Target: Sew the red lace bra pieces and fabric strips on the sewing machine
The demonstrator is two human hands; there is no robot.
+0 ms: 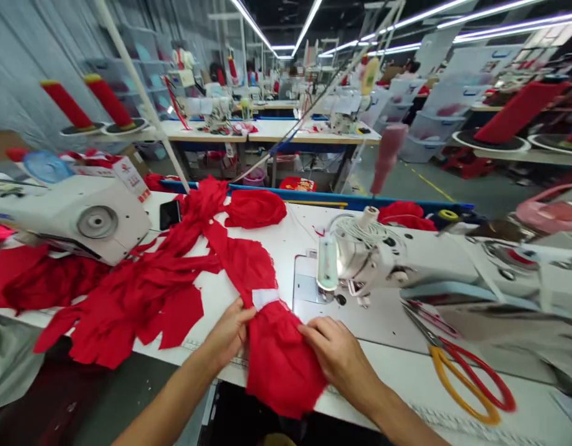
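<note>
Red cloth (286,359), thin and gathered, lies in front of me at the near edge of a white bench (292,226), its lower end hanging slightly over. My left hand (230,327) is nearly closed, pinching the cloth's left side between thumb and curled fingers, just below a white patch (266,299). My right hand (336,350) is loosely curled, thumb and fingertips gripping the right edge. Above the patch, more red material slants up and left towards a big, untidy heap of red pieces (150,291); I cannot tell whether it is joined to them. A rounded red bundle (255,209) sits beyond, and a black phone (170,214) lies by the heap's far side. To my right is a white sewing machine (434,257), its needle area near the cloth but apart from it. Scissors (471,375) with one orange and one red handle lie below its arm, beside a small pink tool (437,319). Another white machine (100,217) stands at left, partly above red fabric. Tall red thread cones (110,102) rise behind it, and more machines fill the workshop ahead under strip lights (307,28).
</note>
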